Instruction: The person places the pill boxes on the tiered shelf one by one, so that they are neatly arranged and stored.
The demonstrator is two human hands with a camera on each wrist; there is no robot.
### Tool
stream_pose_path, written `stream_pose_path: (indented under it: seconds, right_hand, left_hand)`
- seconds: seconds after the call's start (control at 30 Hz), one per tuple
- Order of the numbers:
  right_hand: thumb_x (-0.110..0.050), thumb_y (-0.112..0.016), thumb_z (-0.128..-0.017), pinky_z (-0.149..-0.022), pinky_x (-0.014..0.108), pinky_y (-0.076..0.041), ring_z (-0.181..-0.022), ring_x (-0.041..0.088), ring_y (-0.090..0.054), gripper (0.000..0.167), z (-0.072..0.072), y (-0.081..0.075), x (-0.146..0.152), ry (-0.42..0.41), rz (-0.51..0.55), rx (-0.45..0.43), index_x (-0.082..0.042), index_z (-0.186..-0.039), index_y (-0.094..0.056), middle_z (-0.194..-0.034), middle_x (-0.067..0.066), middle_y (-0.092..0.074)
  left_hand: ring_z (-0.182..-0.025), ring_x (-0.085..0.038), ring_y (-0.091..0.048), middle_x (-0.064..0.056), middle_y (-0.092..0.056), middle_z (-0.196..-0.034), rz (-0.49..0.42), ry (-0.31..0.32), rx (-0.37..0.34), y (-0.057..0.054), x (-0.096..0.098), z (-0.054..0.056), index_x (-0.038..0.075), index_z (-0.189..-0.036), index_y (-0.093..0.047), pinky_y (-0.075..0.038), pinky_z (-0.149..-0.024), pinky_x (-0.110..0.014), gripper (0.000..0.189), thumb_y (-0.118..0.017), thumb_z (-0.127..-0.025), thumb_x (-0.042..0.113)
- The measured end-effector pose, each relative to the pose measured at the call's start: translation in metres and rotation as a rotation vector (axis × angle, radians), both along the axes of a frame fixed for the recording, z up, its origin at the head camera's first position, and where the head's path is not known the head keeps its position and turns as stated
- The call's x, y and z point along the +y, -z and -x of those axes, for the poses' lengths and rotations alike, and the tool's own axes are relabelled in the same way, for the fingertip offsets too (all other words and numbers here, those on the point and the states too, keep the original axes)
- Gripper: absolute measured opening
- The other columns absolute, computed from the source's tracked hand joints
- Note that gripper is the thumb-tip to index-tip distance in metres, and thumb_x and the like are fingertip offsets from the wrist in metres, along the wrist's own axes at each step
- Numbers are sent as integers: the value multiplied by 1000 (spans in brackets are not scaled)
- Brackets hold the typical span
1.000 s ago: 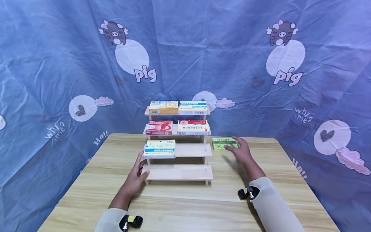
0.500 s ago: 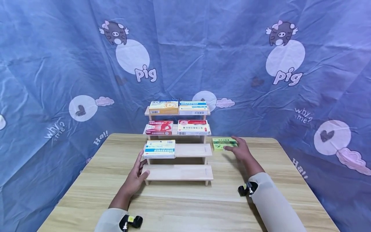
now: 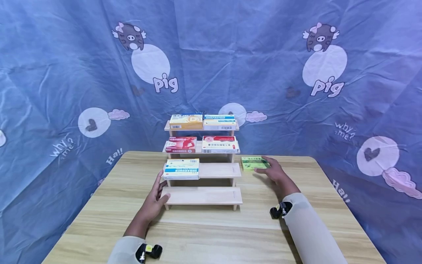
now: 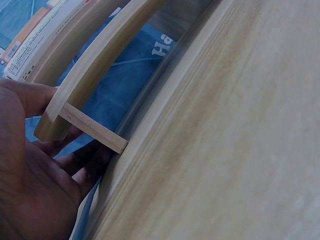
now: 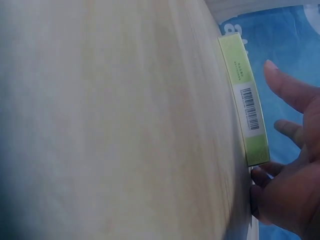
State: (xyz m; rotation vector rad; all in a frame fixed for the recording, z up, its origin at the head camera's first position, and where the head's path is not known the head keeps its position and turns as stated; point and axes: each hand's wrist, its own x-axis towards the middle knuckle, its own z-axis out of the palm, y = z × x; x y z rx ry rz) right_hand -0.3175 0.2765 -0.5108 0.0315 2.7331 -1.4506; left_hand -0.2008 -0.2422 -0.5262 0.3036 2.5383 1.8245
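A stepped wooden display stand (image 3: 204, 196) of pale wood sits on the table. My left hand (image 3: 153, 205) grips the left end of its lowest step, thumb on top and fingers around the side; in the left wrist view the hand (image 4: 40, 165) is beside the step's short leg (image 4: 95, 127). Right of the stand, a green medicine box (image 3: 252, 164) lies flat on the table. Over its right end is my right hand (image 3: 277, 174), fingers spread loosely. In the right wrist view the thumb stands apart above the box (image 5: 245, 100), with several fingertips near its end.
On the stand's upper steps lie a yellow-white box (image 3: 186, 121), a blue-white box (image 3: 219, 122), a pink-red box (image 3: 181, 145) and a red-white box (image 3: 219, 144). Another blue-white box (image 3: 181, 169) is on the third step down. A blue printed cloth (image 3: 211, 55) hangs behind the table.
My right hand has shifted very slightly by the green medicine box, its thumb a little further left. The left hand, stand and boxes stay in place.
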Motion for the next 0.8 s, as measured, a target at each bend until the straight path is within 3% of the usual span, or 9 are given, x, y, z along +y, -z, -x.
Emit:
stream_pose_path:
  seconds: [0.4,0.8]
  right_hand:
    - [-24,-84,-97,-134,68,-15,-167,54,-11,94,4,2,5,-31,-13,-35,-10,-173,-30,-180,29,-16]
    - [-20,-86,-96,-134,69,-12,-167,56,1,94,11,4,10,-45,-23,-80,-14,-173,-32,-183,27,0]
  left_hand:
    - [-166,-49,-26,-25,-25,-180,-10,0,3,0,-1,0,33,-177,3,-18,-133,-68,94,-59,-111,9]
    - [-167,-49,-23,-22,-22,-182,-18,6,0,2,-1,0,30,-178,3,-14,-133,-69,93,-58,-111,7]
